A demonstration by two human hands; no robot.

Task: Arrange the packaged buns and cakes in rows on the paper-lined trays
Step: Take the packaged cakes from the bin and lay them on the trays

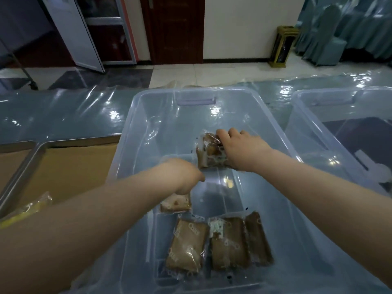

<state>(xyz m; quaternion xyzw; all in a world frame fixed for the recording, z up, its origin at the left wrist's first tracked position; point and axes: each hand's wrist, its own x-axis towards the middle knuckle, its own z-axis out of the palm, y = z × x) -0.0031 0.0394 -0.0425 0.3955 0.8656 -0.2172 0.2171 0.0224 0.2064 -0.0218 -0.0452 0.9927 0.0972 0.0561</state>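
Head view had the right hand (pixel 239 149) clenched on a packaged cake (pixel 209 152) mid-bin (pixel 135 115). Left hand (pixel 182 175) hovered over another pack (pixel 176 203), grip unclear. I'd lift flat toward the tray (pixel 31 158).

Two bare forearms enter from the bottom edge of the view, each ending in a bare hand. The left hand (pixel 184 174) and right hand (pixel 239 145) wear no gloves, rings, watch or bracelet. No sleeve shows on either arm up to the frame edge. The left hand is slightly blurred, so its fingers are indistinct.
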